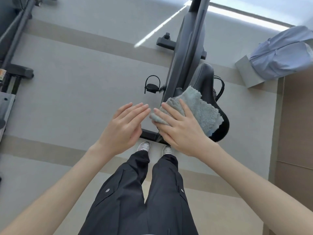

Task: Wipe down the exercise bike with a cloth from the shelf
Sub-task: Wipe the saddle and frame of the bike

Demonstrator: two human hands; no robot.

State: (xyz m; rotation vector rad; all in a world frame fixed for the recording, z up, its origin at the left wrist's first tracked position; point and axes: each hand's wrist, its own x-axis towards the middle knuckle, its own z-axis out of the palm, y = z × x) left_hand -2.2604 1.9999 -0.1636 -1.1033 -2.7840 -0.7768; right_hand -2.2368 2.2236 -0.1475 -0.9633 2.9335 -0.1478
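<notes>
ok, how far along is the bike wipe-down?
Done: the cloth is fetched. In hand: the right hand presses it flat on the saddle with straight fingers. The left hand hovers open beside it, holding nothing. Left: likely the frame and pedal, which the cloth is not touching. Whether they were already wiped cannot be told.

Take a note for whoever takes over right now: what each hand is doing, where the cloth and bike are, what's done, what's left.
Right hand: flat, fingers straight, pressing the cloth onto the saddle.
Left hand: open, holds nothing, beside the right hand.
Exercise bike: straight ahead, at the feet.
Done: cloth fetched, on the saddle.
Left: likely the rest of the saddle, frame and pedal; how much is wiped cannot be told.
</notes>
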